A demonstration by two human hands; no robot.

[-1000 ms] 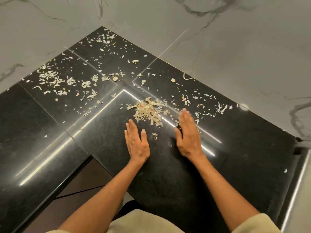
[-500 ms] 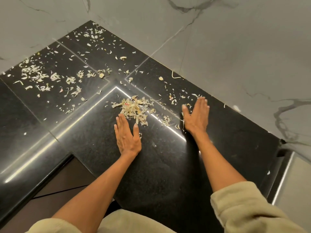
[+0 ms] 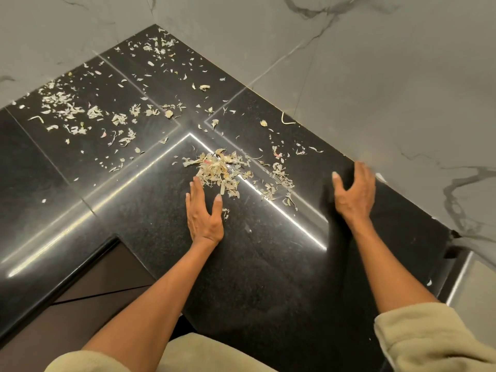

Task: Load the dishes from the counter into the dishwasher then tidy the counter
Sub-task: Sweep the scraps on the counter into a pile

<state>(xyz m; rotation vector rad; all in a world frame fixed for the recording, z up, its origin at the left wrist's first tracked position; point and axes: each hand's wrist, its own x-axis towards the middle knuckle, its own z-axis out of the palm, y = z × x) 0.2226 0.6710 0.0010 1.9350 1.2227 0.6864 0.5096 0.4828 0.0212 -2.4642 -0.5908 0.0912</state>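
My left hand (image 3: pixel 204 214) lies flat and empty on the counter (image 3: pixel 268 277), fingertips touching the pile of peelings (image 3: pixel 218 170). My right hand (image 3: pixel 354 193) is cupped wide, empty, beside the wall (image 3: pixel 375 76). These scraps look dry, papery and light; I judge they scatter easily, so sweeping beats pinching.

A person in a pale beige, fleecy-looking top, its thick sleeves (image 3: pixel 429 342) pushed back to leave both forearms bare; the left hand (image 3: pixel 204 214) and right hand (image 3: pixel 354 193) carry no gloves, rings or watch.
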